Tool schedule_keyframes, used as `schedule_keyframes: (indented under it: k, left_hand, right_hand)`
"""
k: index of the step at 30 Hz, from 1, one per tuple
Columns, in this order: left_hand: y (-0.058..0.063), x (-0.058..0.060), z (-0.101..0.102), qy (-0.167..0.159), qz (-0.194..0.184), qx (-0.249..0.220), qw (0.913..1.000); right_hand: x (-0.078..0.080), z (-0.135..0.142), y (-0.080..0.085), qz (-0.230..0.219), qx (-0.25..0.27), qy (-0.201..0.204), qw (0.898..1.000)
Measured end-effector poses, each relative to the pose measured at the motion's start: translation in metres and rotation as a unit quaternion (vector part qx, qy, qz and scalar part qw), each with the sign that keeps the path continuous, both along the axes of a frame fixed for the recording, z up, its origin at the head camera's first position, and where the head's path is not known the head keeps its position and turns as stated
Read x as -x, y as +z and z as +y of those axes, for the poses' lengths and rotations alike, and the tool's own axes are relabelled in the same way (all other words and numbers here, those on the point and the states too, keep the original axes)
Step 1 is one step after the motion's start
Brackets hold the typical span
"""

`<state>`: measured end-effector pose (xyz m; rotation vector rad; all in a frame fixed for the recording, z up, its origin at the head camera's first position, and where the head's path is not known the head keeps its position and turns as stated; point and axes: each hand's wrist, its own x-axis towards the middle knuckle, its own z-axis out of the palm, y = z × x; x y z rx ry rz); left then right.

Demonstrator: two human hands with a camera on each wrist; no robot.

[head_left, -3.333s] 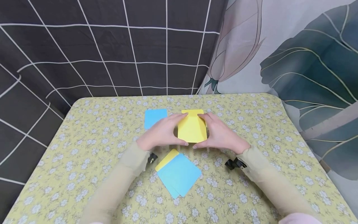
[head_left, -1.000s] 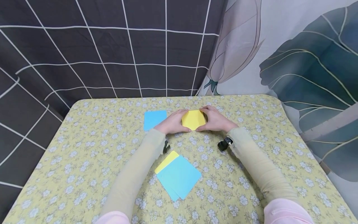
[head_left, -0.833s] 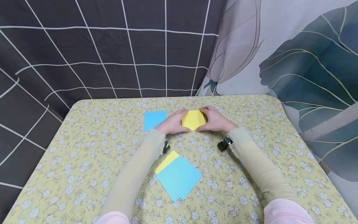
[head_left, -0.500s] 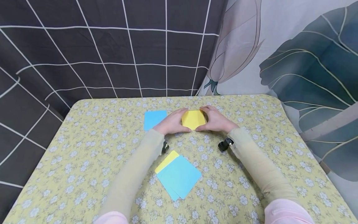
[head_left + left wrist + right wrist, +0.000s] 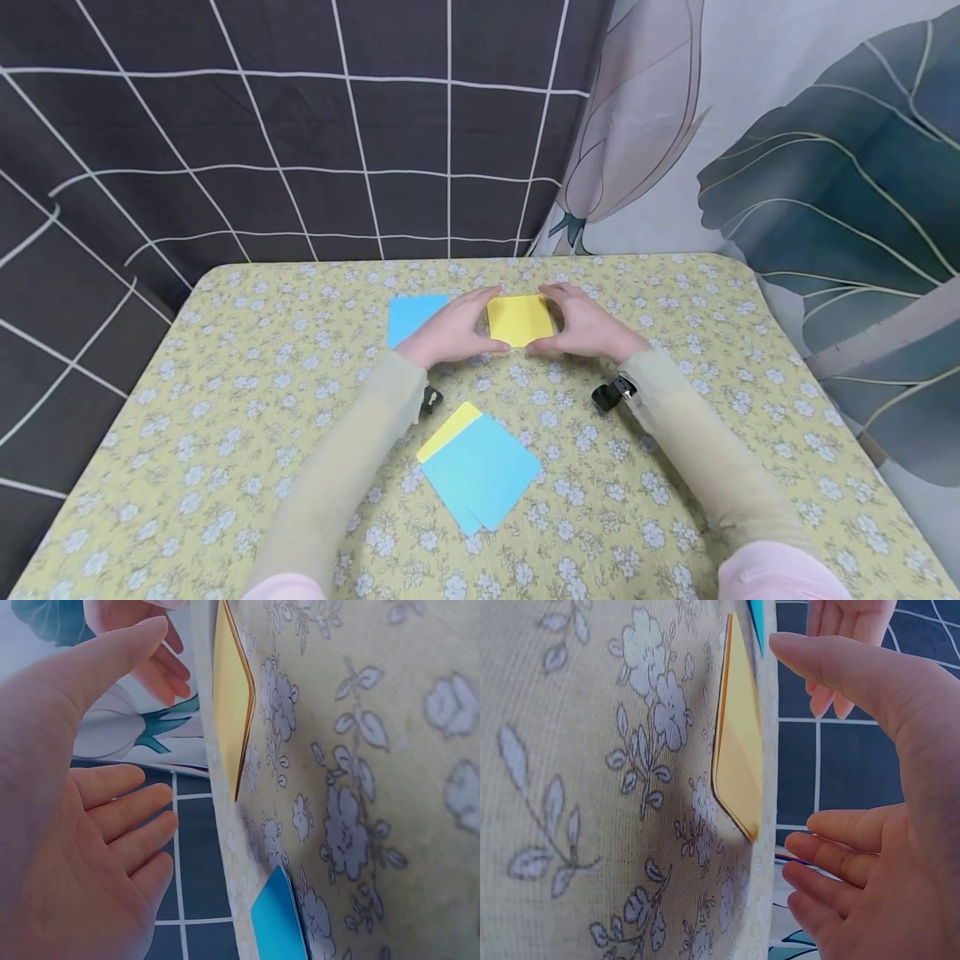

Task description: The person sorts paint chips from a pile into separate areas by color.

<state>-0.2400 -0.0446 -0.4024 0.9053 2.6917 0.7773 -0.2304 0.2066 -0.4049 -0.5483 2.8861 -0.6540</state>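
A thin yellow stack of square cards (image 5: pixel 519 321) with rounded corners lies flat on the flowered tablecloth, its layered edge showing in the left wrist view (image 5: pixel 232 705). My left hand (image 5: pixel 453 332) is just left of it, thumb and fingers spread apart and touching nothing. On the other side my right hand (image 5: pixel 588 327) makes a similar curve, its fingers off the card edges. Both wrist views show a gap between the relaxed fingers and the yellow cards (image 5: pixel 739 742). Behind my left hand, partly covered by it in the head view, lies a blue square card (image 5: pixel 412 317).
Nearer me on the cloth (image 5: pixel 225 417), a fanned pile has blue cards (image 5: pixel 483 471) on top and a yellow card (image 5: pixel 447 433) sticking out underneath. A dark grid-patterned curtain (image 5: pixel 300 125) hangs behind the table, with a flower-printed one (image 5: pixel 750 167) at right.
The yellow cards, earlier held between both hands nearer me, moved away from me and now lie on the cloth. Since half a second ago, both hands have let go and drawn slightly apart.
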Motion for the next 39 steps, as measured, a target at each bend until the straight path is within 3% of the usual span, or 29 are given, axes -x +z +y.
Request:
schedule_keyframes:
  k: [12, 39]
  left_hand:
    - [0.003, -0.018, -0.015, -0.014, 0.034, -0.028, 0.9989]
    - [0.003, -0.065, -0.046, -0.029, 0.048, -0.031, 0.9980]
  right_hand:
    - [-0.019, -0.003, 0.009, 0.030, 0.003, 0.012, 0.999]
    - [-0.079, -0.012, 0.023, 0.070, -0.002, 0.042, 0.997]
